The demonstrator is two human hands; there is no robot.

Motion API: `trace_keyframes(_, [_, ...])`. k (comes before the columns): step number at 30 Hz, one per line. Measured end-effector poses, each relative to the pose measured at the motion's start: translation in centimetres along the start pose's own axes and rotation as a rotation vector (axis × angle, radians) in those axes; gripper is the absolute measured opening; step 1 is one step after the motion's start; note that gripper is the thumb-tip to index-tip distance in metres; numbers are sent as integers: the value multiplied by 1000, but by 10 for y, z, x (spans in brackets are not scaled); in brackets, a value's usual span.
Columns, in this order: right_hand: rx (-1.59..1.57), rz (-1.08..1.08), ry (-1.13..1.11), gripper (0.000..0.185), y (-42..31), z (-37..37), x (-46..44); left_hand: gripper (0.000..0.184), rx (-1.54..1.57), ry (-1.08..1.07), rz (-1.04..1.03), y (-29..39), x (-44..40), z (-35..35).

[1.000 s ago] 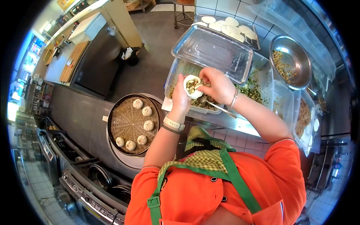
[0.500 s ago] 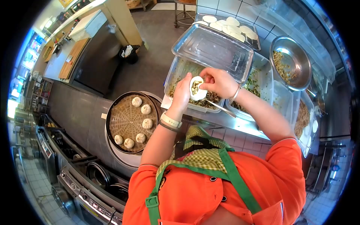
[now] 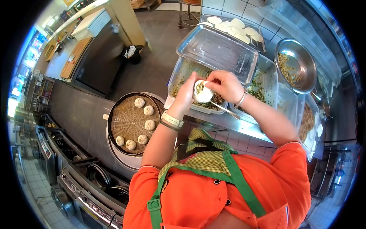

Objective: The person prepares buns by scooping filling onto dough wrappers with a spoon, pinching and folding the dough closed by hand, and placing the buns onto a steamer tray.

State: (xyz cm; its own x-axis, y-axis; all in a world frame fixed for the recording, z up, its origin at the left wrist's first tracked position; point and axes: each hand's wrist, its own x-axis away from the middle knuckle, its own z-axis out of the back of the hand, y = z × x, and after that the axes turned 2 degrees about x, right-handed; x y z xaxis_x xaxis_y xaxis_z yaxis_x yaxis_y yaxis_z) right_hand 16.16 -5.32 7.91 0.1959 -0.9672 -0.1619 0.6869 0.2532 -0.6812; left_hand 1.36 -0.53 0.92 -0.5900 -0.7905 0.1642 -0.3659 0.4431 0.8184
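Observation:
Between my hands is a round white dough bun (image 3: 203,95), its top gap still showing chopped filling. My left hand (image 3: 186,93) cups it from the left side, thumb at the rim. The fingers of my right hand (image 3: 225,84) pinch the dough edge at the upper right. Below them a plastic tub (image 3: 176,76) holds chopped filling, and a spoon (image 3: 228,110) leans out of it toward me. To the left, a round steamer tray (image 3: 129,110) carries several pleated buns (image 3: 150,124).
A clear lid (image 3: 219,47) rests over the tubs. Behind it lies a tray of flat dough rounds (image 3: 237,30). A steel bowl (image 3: 305,65) with filling stands at right, near a tub of brown filling (image 3: 307,122). Cooking equipment (image 3: 87,198) lines the lower left.
The dough has been drawn further up around the filling, so its opening is smaller. My right fingers have shifted along the rim. The steamer buns have stayed put.

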Motion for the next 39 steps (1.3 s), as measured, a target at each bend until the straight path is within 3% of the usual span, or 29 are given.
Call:
trace_keyframes(2, [-139,-185,136,19,3,-5,2,47,139,-2,11,-2,5,-2])
trace_keyframes(7, [-44,-196,196,15,0,-22,7,38,-111,52,-151,-17,11,-1])
trace_keyframes(9, [127,67,217,13,-2,-23,9,27,-270,65,-227,-19,7,4])
trace_keyframes(14, [214,359,268,13,4,-25,9,24,-549,67,-301,-17,8,13])
trace_keyframes(16, [26,-100,133,15,-3,-18,8,24,-621,13,-302,-10,7,14])
trace_keyframes(18, [33,-75,79,15,4,-16,5,27,-369,-166,-4,4,9,16])
trace_keyframes(19, [41,-47,27,15,8,-15,3,27,-371,-168,-6,11,12,14])
trace_keyframes(21, [57,-37,83,15,11,-19,3,34,-52,-59,123,23,20,10])
trace_keyframes(22, [-132,-138,146,16,17,-23,2,43,-36,-150,14,26,21,15])
trace_keyframes(24, [-613,-352,179,18,30,-34,-2,44,-73,-119,-106,12,13,26])
trace_keyframes(25, [-616,-350,183,18,26,-38,-4,46,-108,-82,-226,11,14,28])
trace_keyframes(26, [-536,-340,186,17,20,-45,-4,46,-67,54,-453,-2,10,14])
trace_keyframes(29, [-251,-239,198,15,-1,-47,-3,45,196,98,-454,-2,10,6])
trace_keyframes(31, [2,33,272,16,-6,-46,-3,49,162,101,-398,-2,15,11])
trace_keyframes(33, [29,58,322,16,-10,-46,-5,51,199,95,-363,-1,17,14])
trace_keyframes(36, [-98,-112,216,13,-13,-46,-5,52,215,145,-316,1,19,15])
trace_keyframes(38, [29,99,213,12,-9,-50,-4,52,215,167,-293,1,19,18])
trace_keyframes(39, [29,102,209,12,-8,-49,-4,52,215,187,-268,1,19,19])
